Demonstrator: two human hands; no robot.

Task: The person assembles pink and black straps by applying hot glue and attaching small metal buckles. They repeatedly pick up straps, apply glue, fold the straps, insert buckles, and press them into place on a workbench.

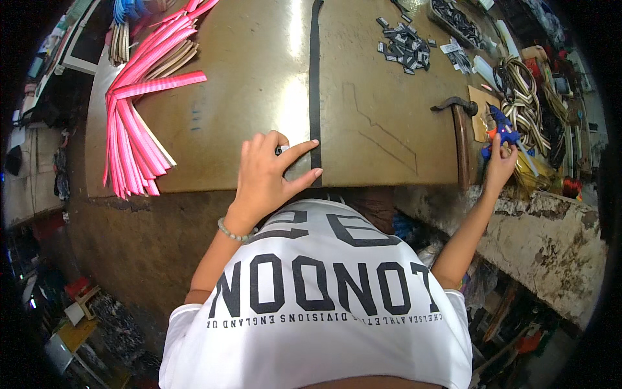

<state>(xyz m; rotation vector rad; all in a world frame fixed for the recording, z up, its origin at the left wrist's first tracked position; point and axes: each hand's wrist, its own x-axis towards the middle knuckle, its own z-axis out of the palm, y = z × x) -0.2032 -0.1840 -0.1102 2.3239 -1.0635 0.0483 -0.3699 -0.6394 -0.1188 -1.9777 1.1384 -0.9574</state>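
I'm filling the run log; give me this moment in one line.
left hand: thumb and index at black strap | right hand: holding blue glue gun | tabletop: hammer, pink straps

— What's over on the left of the desk (pixel 227 110)?
— Bright pink straps (pixel 139 152), folded over in a bundle, their ends fanned toward the near edge; blue straps (pixel 131 9) lie bunched beyond them
— And on the right?
— A hammer (pixel 460 139), head toward the far side, wooden handle reaching the near edge, with a brown cardboard piece (pixel 478 123) just beside it
— Any marks?
— A dark angular outline (pixel 387 129), right of centre
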